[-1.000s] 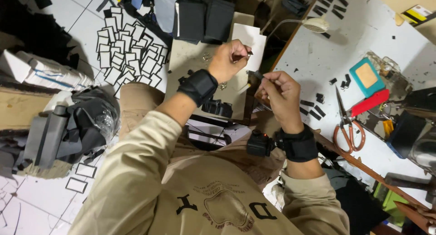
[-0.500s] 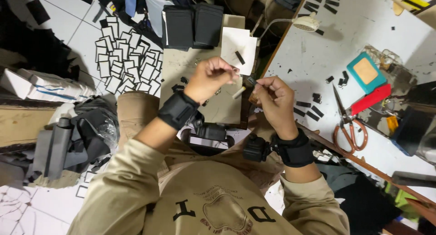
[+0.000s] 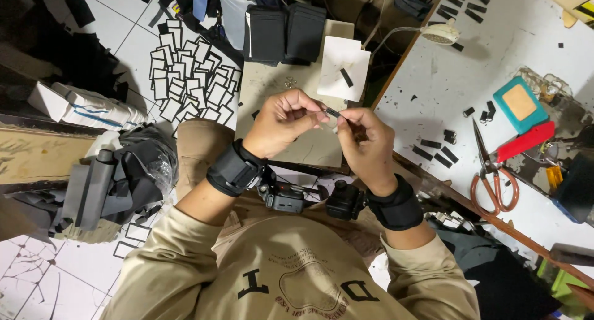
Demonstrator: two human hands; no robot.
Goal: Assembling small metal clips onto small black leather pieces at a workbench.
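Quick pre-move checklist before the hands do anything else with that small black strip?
1. Small black strip pinched by both hands: ok.
2. Left hand fingertips on the strip's left end: ok.
3. Right hand fingertips on its right end: ok.
4. Strip held above the beige work board: ok.
5. Orange-handled scissors lying on the white table, apart from both hands: ok.
6. Strip's exact shape and condition: cannot tell, too small.

Small dark piece [image 3: 332, 112]: pinched between both hands, mostly covered by fingers, too small to identify. Scissors [image 3: 490, 177]: tips obscured in clutter.
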